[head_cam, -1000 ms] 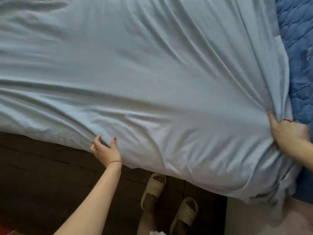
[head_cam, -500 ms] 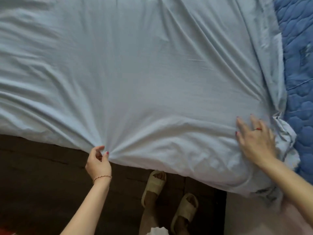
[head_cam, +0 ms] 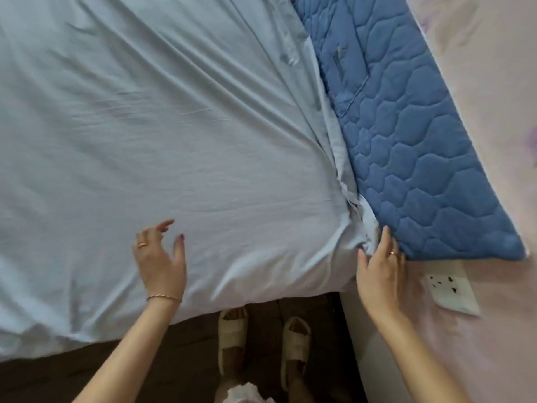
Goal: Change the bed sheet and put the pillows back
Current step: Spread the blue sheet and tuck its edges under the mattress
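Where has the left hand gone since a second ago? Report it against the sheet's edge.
Yes. The left hand let go of the sheet edge and moved up onto the bed top.

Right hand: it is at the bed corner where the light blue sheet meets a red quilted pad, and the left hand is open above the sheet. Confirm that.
One detail is wrong: the quilted pad is blue, not red, as the head view shows. The right hand is at the bed corner where the light blue sheet meets that pad, and the left hand is open above the sheet.

Bed sheet (head_cam: pixel 145 126) covers the mattress; quilted pad (head_cam: pixel 406 146) lies along its right edge (touching). Wall socket (head_cam: pixel 452 289) sits right of the corner. Slippers (head_cam: pixel 232 338) stand before the bed.
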